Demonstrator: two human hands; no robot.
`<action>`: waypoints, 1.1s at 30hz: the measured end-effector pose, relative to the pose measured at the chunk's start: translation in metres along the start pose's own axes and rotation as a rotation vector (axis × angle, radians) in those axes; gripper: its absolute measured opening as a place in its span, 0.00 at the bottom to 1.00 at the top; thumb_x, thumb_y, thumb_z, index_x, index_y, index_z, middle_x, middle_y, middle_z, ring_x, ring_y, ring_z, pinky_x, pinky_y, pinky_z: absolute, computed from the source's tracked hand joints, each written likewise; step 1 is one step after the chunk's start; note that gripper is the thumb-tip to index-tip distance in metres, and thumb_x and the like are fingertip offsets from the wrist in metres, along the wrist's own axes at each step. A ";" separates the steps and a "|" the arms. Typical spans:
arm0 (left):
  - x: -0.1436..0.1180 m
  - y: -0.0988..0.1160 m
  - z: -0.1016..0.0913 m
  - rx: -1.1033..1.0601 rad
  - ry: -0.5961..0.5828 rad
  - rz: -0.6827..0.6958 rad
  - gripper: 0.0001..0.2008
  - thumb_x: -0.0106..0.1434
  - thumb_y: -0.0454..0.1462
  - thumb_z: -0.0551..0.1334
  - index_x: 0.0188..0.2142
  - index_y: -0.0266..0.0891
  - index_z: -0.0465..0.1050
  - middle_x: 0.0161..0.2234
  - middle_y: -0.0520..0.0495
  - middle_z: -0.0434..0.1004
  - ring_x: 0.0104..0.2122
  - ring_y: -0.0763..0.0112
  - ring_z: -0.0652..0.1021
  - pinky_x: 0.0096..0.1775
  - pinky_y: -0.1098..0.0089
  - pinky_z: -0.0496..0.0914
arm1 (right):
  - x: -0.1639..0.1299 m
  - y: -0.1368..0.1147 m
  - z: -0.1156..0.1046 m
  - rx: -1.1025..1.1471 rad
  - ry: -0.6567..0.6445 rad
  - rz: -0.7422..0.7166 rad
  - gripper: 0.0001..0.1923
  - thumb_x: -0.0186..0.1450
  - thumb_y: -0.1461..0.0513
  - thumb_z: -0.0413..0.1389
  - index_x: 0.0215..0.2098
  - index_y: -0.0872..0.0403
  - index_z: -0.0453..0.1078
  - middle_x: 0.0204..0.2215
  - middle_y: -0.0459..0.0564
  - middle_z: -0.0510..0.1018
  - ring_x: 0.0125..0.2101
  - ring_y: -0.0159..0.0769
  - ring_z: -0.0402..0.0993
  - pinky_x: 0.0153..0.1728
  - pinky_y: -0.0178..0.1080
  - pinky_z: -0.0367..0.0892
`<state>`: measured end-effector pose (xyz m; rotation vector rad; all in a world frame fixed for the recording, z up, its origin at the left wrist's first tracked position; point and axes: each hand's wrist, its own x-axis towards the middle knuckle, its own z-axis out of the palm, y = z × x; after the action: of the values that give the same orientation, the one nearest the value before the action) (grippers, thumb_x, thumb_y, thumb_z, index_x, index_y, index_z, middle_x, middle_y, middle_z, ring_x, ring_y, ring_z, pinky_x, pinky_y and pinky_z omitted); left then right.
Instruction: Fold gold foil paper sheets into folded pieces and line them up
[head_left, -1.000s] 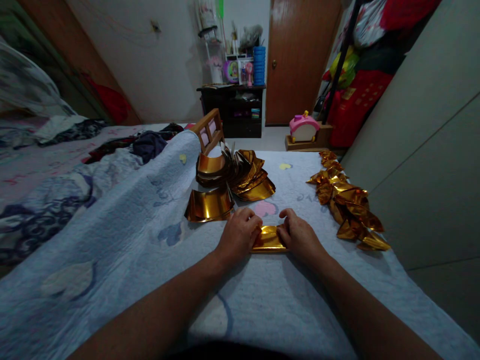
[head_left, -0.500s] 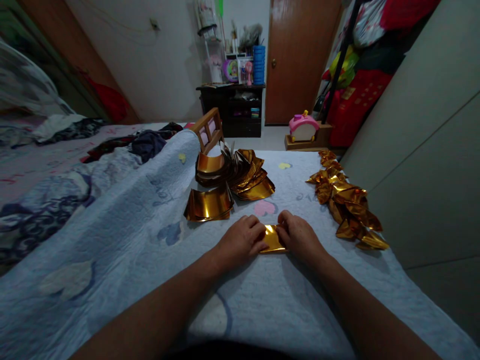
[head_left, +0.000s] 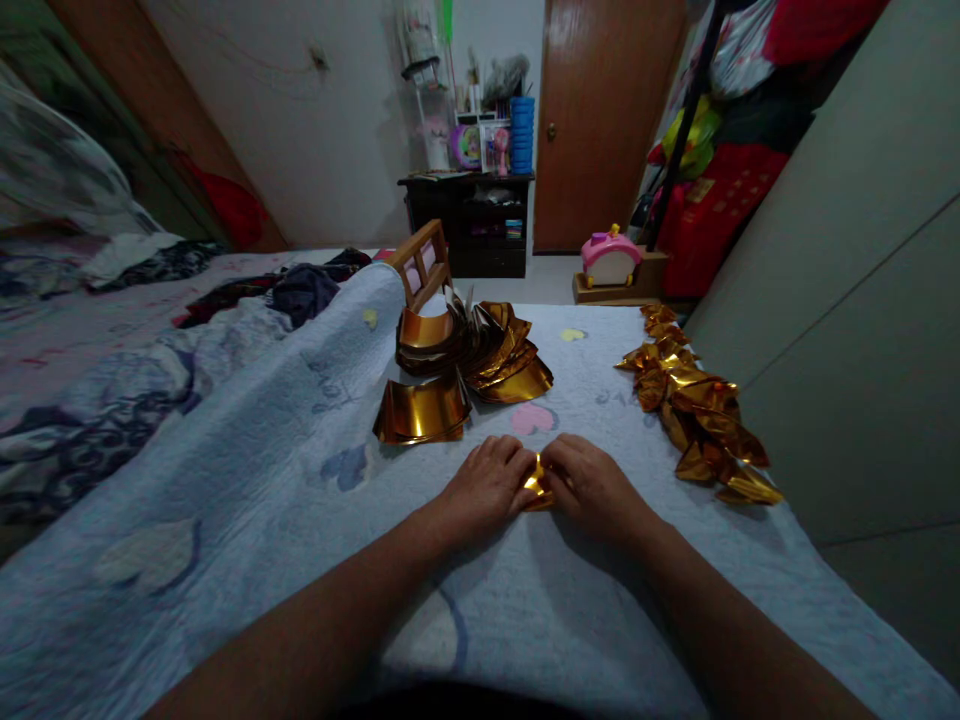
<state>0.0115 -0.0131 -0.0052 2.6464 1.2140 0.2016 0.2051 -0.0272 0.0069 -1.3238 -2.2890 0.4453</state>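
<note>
Two hands meet at the centre of the frame, pressing down on a small piece of gold foil paper [head_left: 538, 487] that lies on the pale blue quilt [head_left: 247, 520] of the bed. The left hand [head_left: 491, 485] and the right hand [head_left: 592, 488] close in from either side, fingertips pinching the foil between them, so only a sliver of gold shows; holding it flat against the quilt likely keeps the fold steady while a crease is set. Just above the hands, toward the middle of the frame, sits a fanned stack of flat gold sheets [head_left: 465, 355], within easy reach. Along the right edge of the quilt a row of folded gold pieces [head_left: 697, 410] runs upward, kept apart from the unfolded stack. Upper centre, a dark cabinet [head_left: 469, 220] stands beside a wooden door [head_left: 600, 120].
</note>
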 end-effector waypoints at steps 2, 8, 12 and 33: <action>0.000 0.000 0.001 0.012 -0.003 -0.006 0.12 0.69 0.43 0.61 0.49 0.41 0.66 0.48 0.44 0.68 0.48 0.58 0.68 0.51 0.58 0.68 | 0.000 -0.006 0.004 0.016 -0.068 0.002 0.06 0.67 0.69 0.51 0.35 0.54 0.68 0.32 0.49 0.73 0.34 0.37 0.67 0.37 0.38 0.60; -0.001 -0.004 -0.007 -0.039 -0.035 0.024 0.11 0.68 0.41 0.61 0.48 0.41 0.66 0.49 0.43 0.68 0.50 0.56 0.68 0.54 0.55 0.66 | 0.000 -0.008 0.009 -0.091 -0.145 -0.022 0.06 0.68 0.68 0.51 0.37 0.56 0.70 0.34 0.52 0.75 0.36 0.39 0.67 0.39 0.40 0.59; -0.005 -0.010 -0.017 -0.147 -0.082 0.089 0.15 0.67 0.38 0.62 0.52 0.42 0.65 0.51 0.44 0.67 0.51 0.57 0.67 0.55 0.56 0.65 | 0.000 -0.005 0.008 -0.131 -0.155 -0.023 0.07 0.70 0.68 0.50 0.39 0.56 0.71 0.35 0.52 0.76 0.37 0.40 0.67 0.40 0.40 0.59; 0.000 -0.037 -0.024 -0.480 -0.150 0.202 0.24 0.63 0.43 0.68 0.57 0.46 0.67 0.51 0.45 0.67 0.53 0.58 0.67 0.56 0.59 0.64 | -0.003 -0.026 0.021 -0.298 -0.005 0.097 0.11 0.65 0.56 0.57 0.41 0.53 0.71 0.36 0.53 0.76 0.38 0.45 0.69 0.40 0.45 0.59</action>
<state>-0.0208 0.0142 0.0087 2.3069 0.7370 0.2811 0.1764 -0.0434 0.0013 -1.5800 -2.3708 0.1406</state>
